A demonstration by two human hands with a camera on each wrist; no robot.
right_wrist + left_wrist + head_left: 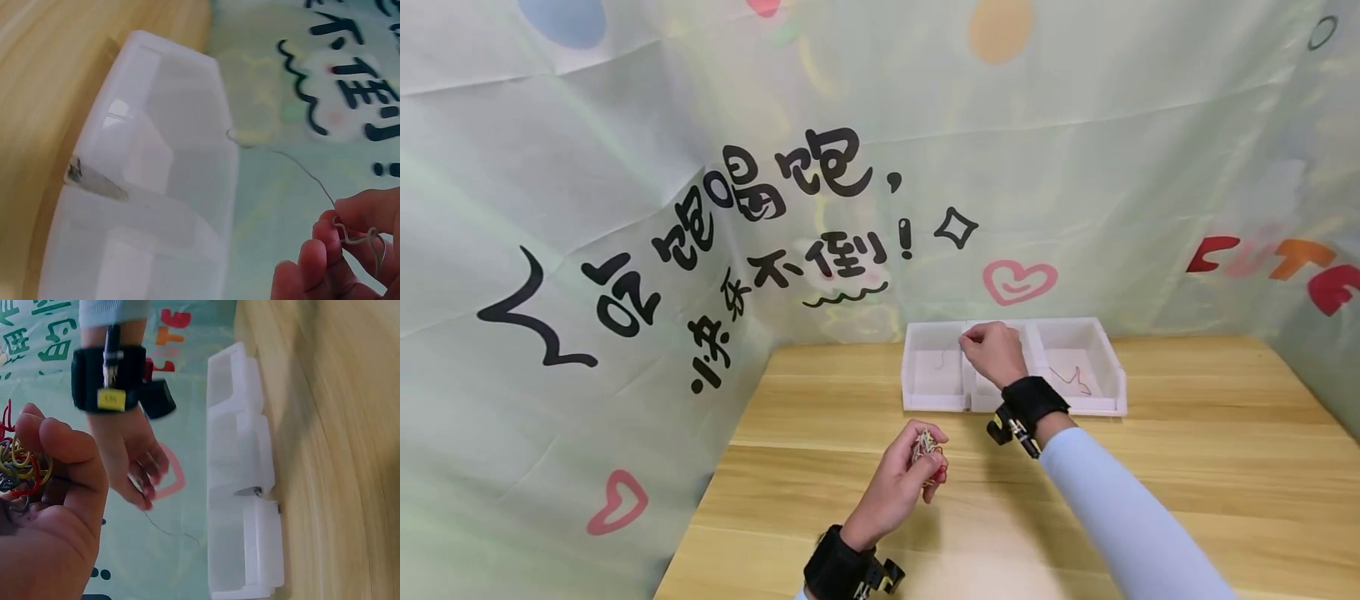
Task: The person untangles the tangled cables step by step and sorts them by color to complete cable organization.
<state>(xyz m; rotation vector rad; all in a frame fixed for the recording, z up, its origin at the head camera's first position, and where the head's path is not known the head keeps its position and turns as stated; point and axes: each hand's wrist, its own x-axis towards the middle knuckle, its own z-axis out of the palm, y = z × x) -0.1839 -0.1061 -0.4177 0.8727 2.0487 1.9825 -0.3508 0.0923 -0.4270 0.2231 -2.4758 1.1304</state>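
My left hand grips a tangled bundle of thin wires in red, yellow and grey, held above the table in front of the white box. Over the box, near the divider between its left and middle compartments, is my right hand. Its thumb and fingertips pinch a thin grey wire. One end of that wire hangs free with a small hook-like bend, while the other part is crumpled by the palm. A bent red wire lies in the right compartment.
The box stands at the back of the wooden table, close to a printed cloth backdrop. Dividers split it into three compartments; a dark mark shows on its front edge at one divider. Cloth also hangs along both sides.
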